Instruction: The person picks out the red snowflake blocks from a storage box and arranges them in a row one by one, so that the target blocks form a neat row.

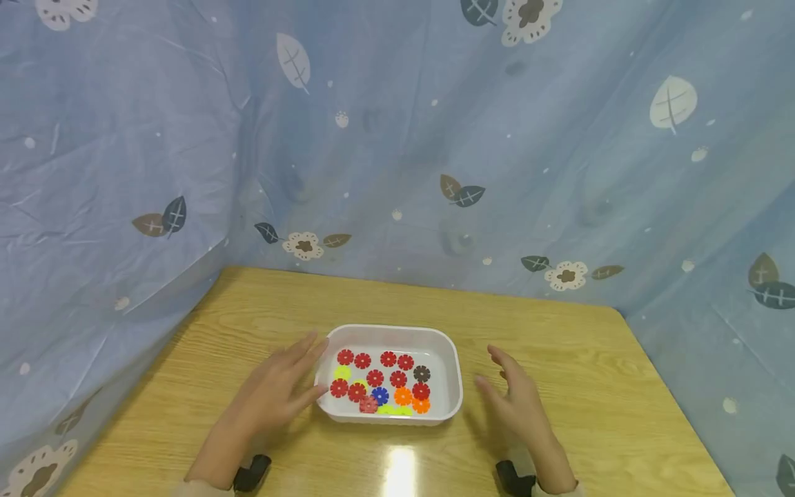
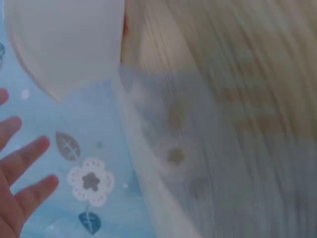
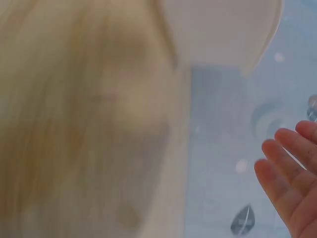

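Note:
A white tray (image 1: 448, 407) sits on the table, holding several small notched discs: many red (image 1: 375, 377), some yellow (image 1: 342, 372), two orange (image 1: 403, 395), one blue (image 1: 380, 395) and one dark brown (image 1: 421, 373). At the tray's left end is my left hand (image 1: 282, 383), its fingers extended by the rim; whether they touch it I cannot tell. My right hand (image 1: 512, 400) is held to the right of the tray, apart from it, fingers loosely extended and holding nothing. Both wrist views show the tray's outer wall (image 2: 64, 39) and spread fingertips (image 3: 277, 173).
The wooden table (image 1: 559, 359) reaches back to a blue patterned curtain (image 1: 397, 138), which also hangs along the left and right sides. A bright light reflection lies on the wood in front of the tray. Black straps (image 1: 252, 473) show at both wrists.

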Tool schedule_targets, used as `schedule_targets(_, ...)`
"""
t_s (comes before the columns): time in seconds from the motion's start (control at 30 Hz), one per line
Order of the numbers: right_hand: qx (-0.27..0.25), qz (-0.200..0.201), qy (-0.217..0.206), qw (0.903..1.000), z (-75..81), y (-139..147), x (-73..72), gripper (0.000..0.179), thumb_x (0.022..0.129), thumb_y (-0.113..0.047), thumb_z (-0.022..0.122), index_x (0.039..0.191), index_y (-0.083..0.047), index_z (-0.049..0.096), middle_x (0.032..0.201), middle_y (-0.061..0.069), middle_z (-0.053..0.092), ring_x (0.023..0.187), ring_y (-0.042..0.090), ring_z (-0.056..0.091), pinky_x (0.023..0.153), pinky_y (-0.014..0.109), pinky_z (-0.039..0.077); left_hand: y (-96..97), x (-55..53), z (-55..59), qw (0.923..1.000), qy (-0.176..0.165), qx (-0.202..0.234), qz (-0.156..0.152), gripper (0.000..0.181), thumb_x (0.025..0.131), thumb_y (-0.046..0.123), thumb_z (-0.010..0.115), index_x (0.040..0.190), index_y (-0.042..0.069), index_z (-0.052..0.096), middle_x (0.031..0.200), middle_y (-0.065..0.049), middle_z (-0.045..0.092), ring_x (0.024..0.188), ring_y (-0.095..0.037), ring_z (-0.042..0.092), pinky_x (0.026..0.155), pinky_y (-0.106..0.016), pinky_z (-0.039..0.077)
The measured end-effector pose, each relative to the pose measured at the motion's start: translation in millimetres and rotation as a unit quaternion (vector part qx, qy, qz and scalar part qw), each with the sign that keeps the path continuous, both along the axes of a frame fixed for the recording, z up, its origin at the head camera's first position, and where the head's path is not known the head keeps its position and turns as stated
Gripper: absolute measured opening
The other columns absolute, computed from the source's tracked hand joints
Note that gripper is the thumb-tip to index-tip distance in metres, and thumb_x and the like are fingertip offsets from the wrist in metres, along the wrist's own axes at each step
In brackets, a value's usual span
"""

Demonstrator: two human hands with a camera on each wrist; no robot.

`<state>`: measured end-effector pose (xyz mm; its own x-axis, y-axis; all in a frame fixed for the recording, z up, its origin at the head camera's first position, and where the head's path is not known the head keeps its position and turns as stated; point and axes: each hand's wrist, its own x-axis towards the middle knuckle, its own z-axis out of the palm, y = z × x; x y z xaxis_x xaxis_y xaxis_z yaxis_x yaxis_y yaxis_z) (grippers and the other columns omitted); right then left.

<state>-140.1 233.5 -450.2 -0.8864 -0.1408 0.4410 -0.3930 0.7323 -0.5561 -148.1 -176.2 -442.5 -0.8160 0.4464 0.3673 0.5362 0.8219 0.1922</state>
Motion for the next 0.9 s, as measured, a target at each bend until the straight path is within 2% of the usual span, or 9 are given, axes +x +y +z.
schedule_targets(0.1,-0.073,0.036,-0.018,0.9965,3.9,-12.2,-4.0,0.052,0.085,-0.009,0.069,0.131,0.004,0.049,0.131,0.022,0.055,0.116,0.039,0.056,0.087,0.050,0.052,4.5,-5.1,-2.7,0.9990,-0.012,0.034,-0.026,0.065,0.088,0.046,0.062,0.145,0.022,0.040,0.150,-0.007,0.038,0.126,-0.033,0.051,0.099,-0.055,0.044)
schedule_targets(0.2,-0.136,0.059,-0.047,0.9878,5.1,-22.6,-7.0,0.048,0.086,-0.008,0.068,0.129,0.004,0.050,0.130,0.020,0.056,0.116,0.037,0.056,0.090,0.048,0.051,6.4,-8.4,-7.6,0.9960,-0.042,0.069,-0.039,0.062,0.089,0.041,0.063,0.145,0.026,0.040,0.150,-0.005,0.039,0.126,-0.032,0.051,0.100,-0.054,0.044)
schedule_targets(0.33,-0.191,0.087,-0.073,0.9750,2.9,-32.0,-8.0,0.044,0.088,-0.006,0.066,0.128,0.005,0.051,0.129,0.022,0.056,0.116,0.038,0.056,0.092,0.048,0.051,6.1,-10.4,-14.2,0.9895,-0.077,0.107,-0.057,0.058,0.089,0.032,0.066,0.142,0.022,0.045,0.147,-0.006,0.042,0.127,-0.032,0.050,0.102,-0.052,0.042)
schedule_targets(0.57,-0.231,0.121,-0.108,0.9593,7.4,-46.7,-10.3,0.042,0.089,-0.008,0.063,0.128,0.004,0.051,0.129,0.024,0.055,0.117,0.037,0.056,0.095,0.042,0.049,4.1,-13.6,-22.4,0.9778,-0.122,0.154,-0.072,0.051,0.088,0.025,0.068,0.135,0.011,0.054,0.146,-0.007,0.043,0.129,-0.032,0.047,0.104,-0.049,0.040)
schedule_targets(0.9,-0.248,0.127,-0.218,0.9353,10.8,-73.7,-28.7,0.042,0.087,-0.006,0.066,0.126,0.004,0.053,0.129,0.025,0.055,0.120,0.034,0.056,0.097,0.032,0.050,-0.5,-17.1,-38.9,0.9593,-0.122,0.235,-0.099,0.045,0.086,0.020,0.070,0.127,0.006,0.060,0.145,-0.010,0.045,0.129,-0.033,0.046,0.100,-0.053,0.041)
